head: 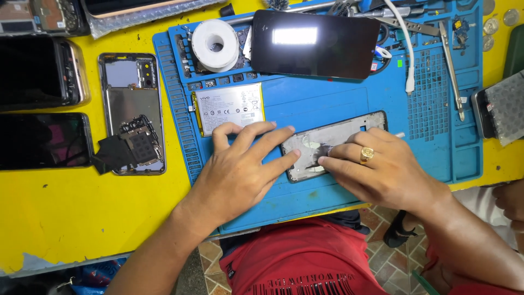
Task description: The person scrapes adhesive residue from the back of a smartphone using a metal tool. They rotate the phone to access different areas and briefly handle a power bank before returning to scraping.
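Head view: both hands working a phone frame on the repair mat

Phone frame (338, 143) lies tilted on the blue mat (305, 101), under both sets of fingertips. Left hand (240, 172) is spread flat, fingers released, tips pressing the frame's near-left edge. Right hand (382, 172), with a ring, pinches a small dark tuft-like thing (322, 152) at its fingertips; cannot tell what it is. Battery (228, 108) sits just beyond the left fingers. Judged step: cleaning or peeling residue inside the frame. Next move likely needs the left hand steady while the right drags across the frame.
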